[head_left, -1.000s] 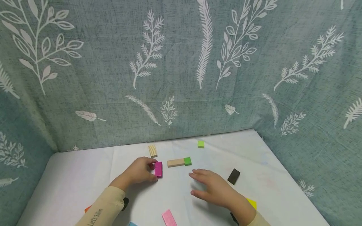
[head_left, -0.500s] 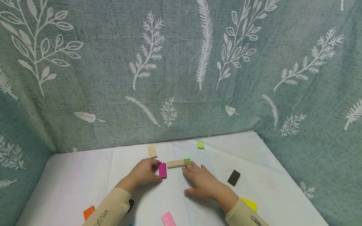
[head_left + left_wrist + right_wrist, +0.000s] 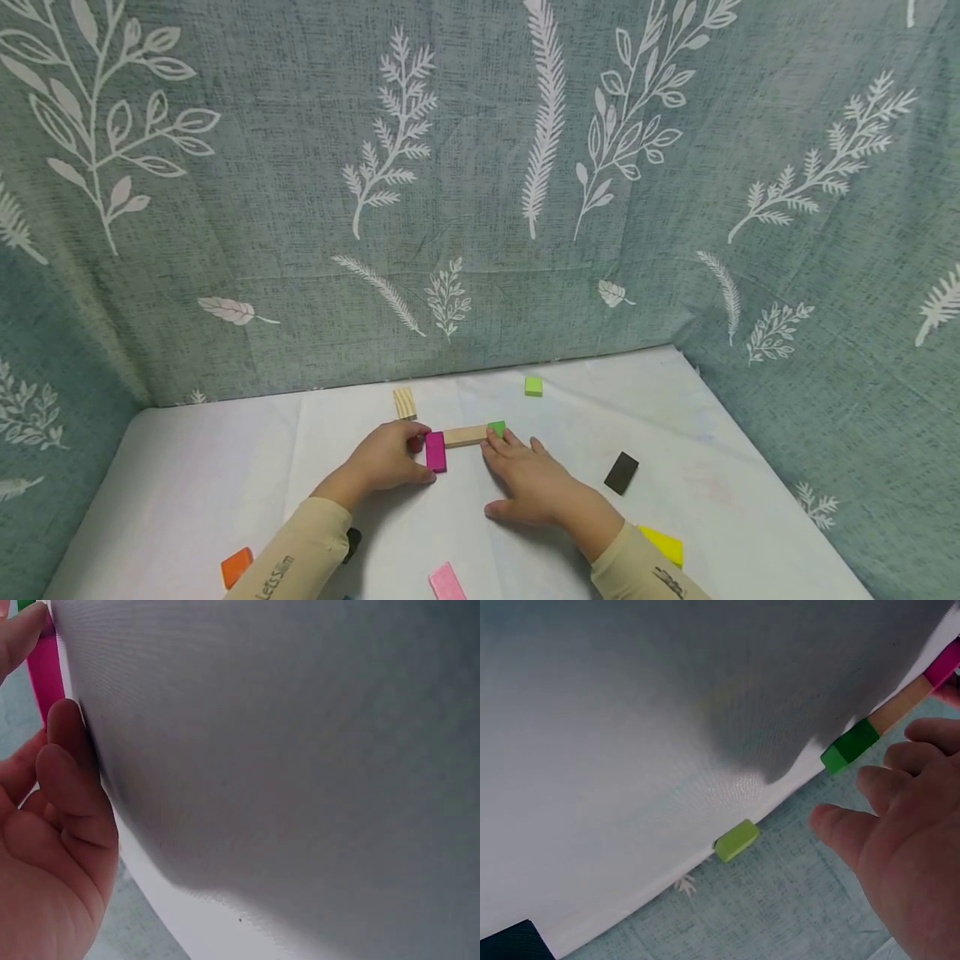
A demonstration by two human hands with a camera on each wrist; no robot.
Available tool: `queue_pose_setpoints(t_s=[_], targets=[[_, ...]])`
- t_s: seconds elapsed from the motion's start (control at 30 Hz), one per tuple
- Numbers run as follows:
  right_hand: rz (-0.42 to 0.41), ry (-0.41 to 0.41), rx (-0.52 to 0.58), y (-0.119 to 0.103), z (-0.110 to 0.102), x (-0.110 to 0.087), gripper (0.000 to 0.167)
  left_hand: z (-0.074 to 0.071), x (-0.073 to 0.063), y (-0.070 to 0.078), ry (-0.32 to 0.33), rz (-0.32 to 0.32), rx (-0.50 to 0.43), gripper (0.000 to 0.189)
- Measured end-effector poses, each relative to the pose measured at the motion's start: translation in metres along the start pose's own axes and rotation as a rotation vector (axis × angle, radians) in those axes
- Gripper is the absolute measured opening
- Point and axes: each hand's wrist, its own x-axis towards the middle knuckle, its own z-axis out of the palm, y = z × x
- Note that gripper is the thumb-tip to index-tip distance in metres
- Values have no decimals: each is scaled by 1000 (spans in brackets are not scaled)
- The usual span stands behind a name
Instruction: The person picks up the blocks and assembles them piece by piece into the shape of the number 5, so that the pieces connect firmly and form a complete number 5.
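Note:
My left hand (image 3: 384, 458) pinches a magenta block (image 3: 436, 452) by its two short ends, thumb near and fingers far. The block's right side meets the left end of a plain wooden block (image 3: 466, 436) lying flat. At that wooden block's other end sits a green block (image 3: 497, 427), in line with it. My right hand (image 3: 536, 485) lies low over the cloth with fingers spread, its fingertips at the green block and partly covering it. In the right wrist view, the green block (image 3: 851, 746), wooden block (image 3: 900, 707) and magenta block (image 3: 943, 664) form one row.
Behind the row lie a striped wooden block (image 3: 405, 403) and a lime block (image 3: 533, 387). A black block (image 3: 621, 472) and a yellow block (image 3: 662, 546) are to the right. Nearer are an orange block (image 3: 237, 567) and a pink block (image 3: 447, 581). A patterned curtain (image 3: 480, 183) backs the table.
The left hand has slid the magenta block rightward up to the wooden block. The right hand has moved left and forward, its fingertips coming to the green block.

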Motion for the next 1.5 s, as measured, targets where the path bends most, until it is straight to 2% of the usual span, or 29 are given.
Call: queue_pose_setpoints(t_s=[0.33,0.53,0.67,0.77,0.87,0.97,1.1,1.2,1.27,1.37,1.5], targets=[[12,-23,-7,0,-1,1,92,0,-1,1,-2,3,-8,75],[14,-18,-5,1,-1,1,92,-8,-6,-8,-5,-26,-25,92],[10,-15,-7,1,-3,-2,93,-19,-14,-17,0,-44,-51,89],[-3,-3,-10,1,-7,-8,92,-28,-24,-24,-10,-63,-27,82],[-24,19,-3,1,-14,-21,89,-39,-39,-29,-33,-79,17,80],[-42,43,30,4,-19,-39,85,-49,-62,-34,-69,-102,29,82],[-33,68,112,8,-23,-65,82,-60,-104,-43,-105,-151,-23,83],[-10,87,165,12,-24,-75,81,-66,-134,-54,-94,-195,-48,84],[-6,91,183,14,-24,-75,81,-68,-150,-61,-80,-223,-39,86],[-27,84,170,12,-24,-68,81,-66,-165,-69,-76,-247,20,91],[-59,57,86,0,-23,-44,81,-55,-178,-71,-53,-252,97,94]])
